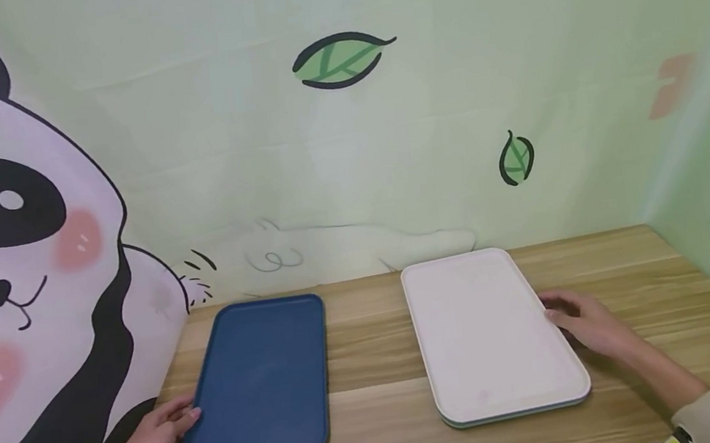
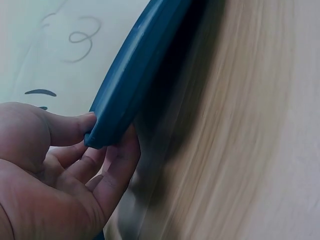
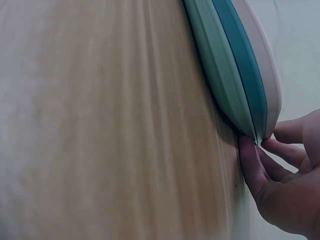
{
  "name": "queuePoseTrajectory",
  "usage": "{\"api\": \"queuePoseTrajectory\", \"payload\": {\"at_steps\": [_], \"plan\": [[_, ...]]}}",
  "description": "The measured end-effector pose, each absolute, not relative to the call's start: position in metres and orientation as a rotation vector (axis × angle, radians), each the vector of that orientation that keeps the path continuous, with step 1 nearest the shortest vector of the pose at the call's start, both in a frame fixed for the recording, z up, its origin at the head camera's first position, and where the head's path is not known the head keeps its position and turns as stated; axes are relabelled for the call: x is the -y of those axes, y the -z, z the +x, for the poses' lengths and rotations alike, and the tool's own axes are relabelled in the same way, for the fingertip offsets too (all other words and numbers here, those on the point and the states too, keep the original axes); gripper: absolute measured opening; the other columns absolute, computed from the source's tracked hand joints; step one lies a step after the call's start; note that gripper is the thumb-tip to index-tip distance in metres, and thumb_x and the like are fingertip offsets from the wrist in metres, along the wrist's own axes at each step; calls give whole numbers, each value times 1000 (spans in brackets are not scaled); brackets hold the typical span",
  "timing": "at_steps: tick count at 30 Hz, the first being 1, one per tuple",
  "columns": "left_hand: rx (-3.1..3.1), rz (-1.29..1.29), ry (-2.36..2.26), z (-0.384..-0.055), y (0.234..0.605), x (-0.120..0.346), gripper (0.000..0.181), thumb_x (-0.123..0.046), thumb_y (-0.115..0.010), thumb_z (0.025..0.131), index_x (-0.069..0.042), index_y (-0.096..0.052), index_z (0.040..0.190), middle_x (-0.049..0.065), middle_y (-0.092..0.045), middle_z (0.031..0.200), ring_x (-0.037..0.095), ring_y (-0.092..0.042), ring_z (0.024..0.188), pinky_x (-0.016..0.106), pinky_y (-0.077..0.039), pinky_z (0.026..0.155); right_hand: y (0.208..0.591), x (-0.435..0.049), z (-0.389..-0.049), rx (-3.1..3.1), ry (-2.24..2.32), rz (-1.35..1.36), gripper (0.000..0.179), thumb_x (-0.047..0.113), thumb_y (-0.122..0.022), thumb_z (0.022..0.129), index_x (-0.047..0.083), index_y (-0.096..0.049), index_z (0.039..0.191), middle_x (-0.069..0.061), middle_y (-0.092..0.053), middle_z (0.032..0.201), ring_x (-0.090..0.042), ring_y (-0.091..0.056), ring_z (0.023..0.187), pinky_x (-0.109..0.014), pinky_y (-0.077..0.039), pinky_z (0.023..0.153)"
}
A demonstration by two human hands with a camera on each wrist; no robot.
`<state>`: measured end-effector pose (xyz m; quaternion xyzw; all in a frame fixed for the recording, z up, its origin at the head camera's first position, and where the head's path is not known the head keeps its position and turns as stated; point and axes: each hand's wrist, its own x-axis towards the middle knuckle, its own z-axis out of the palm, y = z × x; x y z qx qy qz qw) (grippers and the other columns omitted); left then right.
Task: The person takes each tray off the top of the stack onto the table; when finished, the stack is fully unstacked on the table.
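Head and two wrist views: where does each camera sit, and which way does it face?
Head: on the person's head, facing forward and down at the table, blue tray and tray stack; left hand and right hand show.
Left wrist: on that wrist, facing the blue tray's edge; left hand shows.
Right wrist: on that wrist, facing the tray stack's edge; right hand shows.
Wrist views share the table.

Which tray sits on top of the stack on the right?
The white tray: its upper face shows whole, with a teal tray and pale green edge beneath. The dark blue tray is apart, to the left.
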<state>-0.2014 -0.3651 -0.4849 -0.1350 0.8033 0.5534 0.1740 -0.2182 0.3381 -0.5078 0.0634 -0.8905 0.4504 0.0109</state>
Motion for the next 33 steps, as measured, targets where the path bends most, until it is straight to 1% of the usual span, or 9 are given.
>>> {"api": "queuePoseTrajectory", "payload": {"at_steps": [2,6,12,15,19,24,27,29,33], "plan": [[-2285,-401,-1557,-201,484,367,66,-20,-55,112,11,-24,161,36,-42,149,23,-64,109,50,-61,85,508,-339,-219,2774,-1414,197,40,10,-59,109,-12,-56,141,-30,-64,134,-31,-62,116,-23,-54,83],[-2312,-425,-1511,-202,483,370,67,-22,-55,112,12,-24,161,37,-42,150,25,-65,110,50,-62,84,508,-340,-220,2770,-1414,204,40,10,-59,109,-13,-57,141,-31,-64,133,-28,-63,114,-23,-54,82],[-2338,-439,-1494,-205,484,373,68,-25,-58,111,12,-28,160,35,-48,149,24,-67,106,51,-62,83,508,-338,-219,2772,-1431,185,39,10,-59,109,-11,-57,142,-29,-64,134,-29,-62,115,-23,-54,83],[-2340,-446,-1497,-206,485,374,68,-25,-59,110,12,-29,159,34,-51,146,22,-68,103,50,-62,82,509,-339,-219,2776,-1460,190,40,11,-57,110,-12,-55,143,-30,-63,135,-30,-62,114,-25,-56,81],[-2346,-457,-1527,-206,487,373,67,-26,-60,110,10,-32,159,31,-56,141,19,-68,101,48,-62,81,510,-340,-219,2766,-1508,177,41,11,-57,110,-11,-54,145,-30,-62,135,-29,-62,112,-27,-57,78],[-2361,-464,-1549,-207,489,371,66,-24,-62,109,9,-34,158,24,-64,133,18,-67,101,46,-63,80,511,-340,-219,2764,-1482,167,40,12,-58,110,-10,-56,143,-28,-64,134,-29,-62,114,-24,-55,81],[-2368,-463,-1554,-208,490,371,65,-24,-62,109,9,-35,158,25,-62,133,18,-67,100,47,-63,80,512,-341,-219,2764,-1469,167,40,13,-58,110,-10,-56,143,-28,-64,135,-30,-61,116,-23,-54,82],[-2373,-459,-1548,-209,491,371,65,-24,-63,109,9,-35,157,29,-59,136,18,-67,100,47,-63,80,511,-341,-219,2758,-1487,168,40,13,-58,110,-10,-56,143,-28,-63,135,-29,-62,116,-23,-55,82],[-2377,-472,-1551,-212,491,369,62,-22,-61,109,9,-36,157,32,-56,138,18,-69,97,48,-63,79,510,-342,-219,2739,-1535,167,41,15,-58,110,-9,-56,143,-28,-63,135,-21,-62,112,-22,-55,83]]}}
